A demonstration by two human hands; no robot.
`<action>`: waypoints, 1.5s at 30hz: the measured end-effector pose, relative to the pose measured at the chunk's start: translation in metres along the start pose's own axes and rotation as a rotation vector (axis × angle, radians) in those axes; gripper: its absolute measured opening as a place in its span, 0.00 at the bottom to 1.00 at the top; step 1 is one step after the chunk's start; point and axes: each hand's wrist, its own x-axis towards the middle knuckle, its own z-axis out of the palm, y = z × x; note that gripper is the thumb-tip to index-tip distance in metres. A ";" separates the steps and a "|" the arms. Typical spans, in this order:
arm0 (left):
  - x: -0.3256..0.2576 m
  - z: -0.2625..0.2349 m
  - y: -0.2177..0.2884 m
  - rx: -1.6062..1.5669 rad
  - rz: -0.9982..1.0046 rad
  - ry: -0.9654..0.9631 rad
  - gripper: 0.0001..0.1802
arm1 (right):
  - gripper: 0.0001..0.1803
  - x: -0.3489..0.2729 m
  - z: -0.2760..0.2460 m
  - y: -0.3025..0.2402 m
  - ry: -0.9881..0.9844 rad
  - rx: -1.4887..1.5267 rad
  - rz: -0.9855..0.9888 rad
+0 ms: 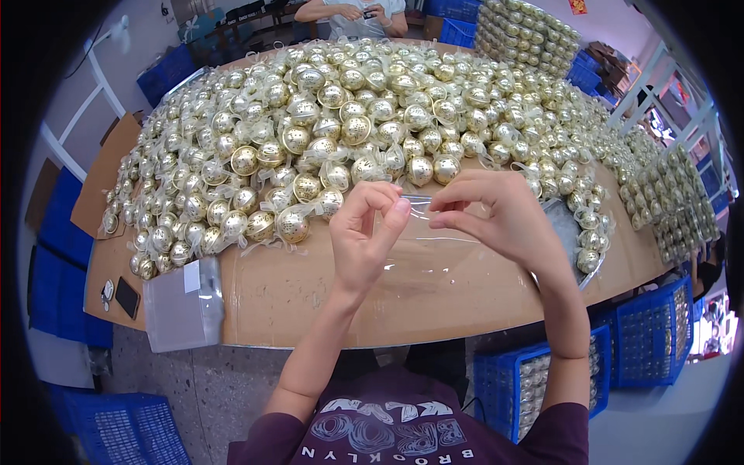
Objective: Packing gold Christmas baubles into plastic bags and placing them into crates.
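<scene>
Cardboard-topped table (310, 302) | clear, glossy plastic bag (422, 232) | left hand (364, 229), right hand (496, 213) both pinching its top edge

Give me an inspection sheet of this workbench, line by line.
Surface: brown cardboard-covered table, bare only along its near edge.
Job's things: clear thin plastic bag pinched at its top edge between both hands; large heap of shiny gold ball ornaments in clear wrapping covering the far part of the table.
Clutter: stack of clear plastic bags at the near left edge; black phone beside it.
Hands: left hand and right hand both pinch the bag.
Cables: nothing seen.
Surroundings: blue plastic crates holding more ornaments; another person at the far side.
</scene>
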 end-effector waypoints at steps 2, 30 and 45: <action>-0.001 -0.001 -0.001 0.025 0.020 -0.015 0.08 | 0.09 0.003 -0.002 0.002 -0.057 0.058 0.025; -0.024 0.003 0.056 0.405 -0.196 -0.116 0.17 | 0.08 -0.045 0.058 0.017 0.201 0.890 0.347; -0.046 -0.079 0.075 0.975 0.084 0.072 0.36 | 0.34 -0.103 0.039 0.179 0.282 -0.348 0.282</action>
